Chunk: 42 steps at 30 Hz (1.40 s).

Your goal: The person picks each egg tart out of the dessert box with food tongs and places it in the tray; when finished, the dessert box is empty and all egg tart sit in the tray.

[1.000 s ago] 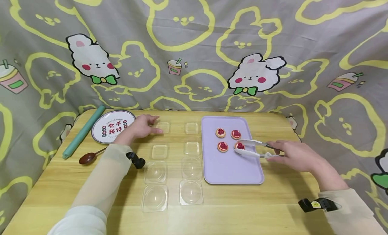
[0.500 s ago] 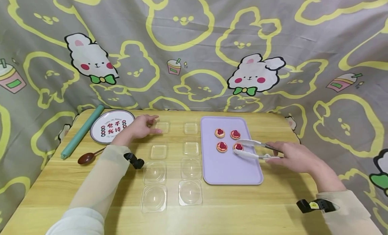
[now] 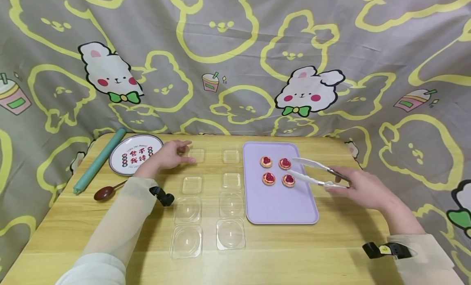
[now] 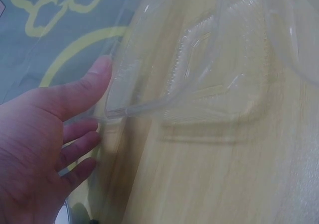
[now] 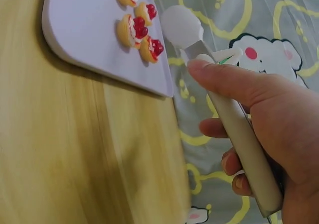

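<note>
My left hand [image 3: 170,155] reaches to the far-left clear plastic box [image 3: 197,155], thumb and forefinger spread along its left side. In the left wrist view, the thumb [image 4: 99,73] lies right at the corner of the clear rim, with the other fingers extended below. My right hand [image 3: 362,187] grips a pair of tongs [image 3: 309,179] with white tips and metal arms. The tong tips are parted and hold nothing, hovering beside the right-hand tarts. Several small red-berry tarts [image 3: 269,178] sit on a lilac tray [image 3: 279,205].
Several more clear boxes and lids, such as the near lid [image 3: 187,241], stand in two columns left of the tray. A white plate [image 3: 128,164], a green roll [image 3: 99,161] and a brown spoon [image 3: 104,193] lie at the left. A patterned curtain [image 3: 235,64] hangs behind the table.
My right hand has drawn the tongs back and slightly to the right, from around the front-right tart to beside it. The left hand has stayed at the far-left box.
</note>
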Tool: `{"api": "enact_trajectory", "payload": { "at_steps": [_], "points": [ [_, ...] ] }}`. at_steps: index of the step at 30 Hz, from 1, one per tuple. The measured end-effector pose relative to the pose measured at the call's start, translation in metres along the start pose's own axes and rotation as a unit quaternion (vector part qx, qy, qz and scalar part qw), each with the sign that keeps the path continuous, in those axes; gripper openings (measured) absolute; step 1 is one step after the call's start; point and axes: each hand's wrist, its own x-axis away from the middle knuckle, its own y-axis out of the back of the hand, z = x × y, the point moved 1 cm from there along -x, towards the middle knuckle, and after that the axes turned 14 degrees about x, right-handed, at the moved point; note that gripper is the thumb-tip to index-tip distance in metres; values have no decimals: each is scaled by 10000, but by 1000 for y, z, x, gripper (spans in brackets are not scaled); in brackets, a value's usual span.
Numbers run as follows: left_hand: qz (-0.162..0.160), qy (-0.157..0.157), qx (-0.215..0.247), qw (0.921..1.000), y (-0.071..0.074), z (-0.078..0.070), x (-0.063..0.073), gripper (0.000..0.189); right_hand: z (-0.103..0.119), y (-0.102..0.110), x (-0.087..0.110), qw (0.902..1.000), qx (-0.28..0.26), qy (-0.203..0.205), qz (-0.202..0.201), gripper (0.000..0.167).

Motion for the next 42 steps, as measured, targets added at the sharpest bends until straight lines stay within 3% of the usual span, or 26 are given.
{"api": "enact_trajectory", "payload": {
  "at_steps": [8,17,28,42],
  "points": [
    [-1,6,-15,10000,0,2,0,85,-19,-19,0,9979,-430,-336,-347,60],
    [-2,-26,16,10000,-1,1,0,85,-51,-54,4,9923,-799,-753,-577,38],
    [-19,43,7,10000,0,3,-4,84,-62,-75,7,9908,-645,-1018,-618,69],
    [-42,0,-39,10000,-1,3,-3,85,-66,-92,10,9847,-1079,-1188,-685,76]
  ]
}}
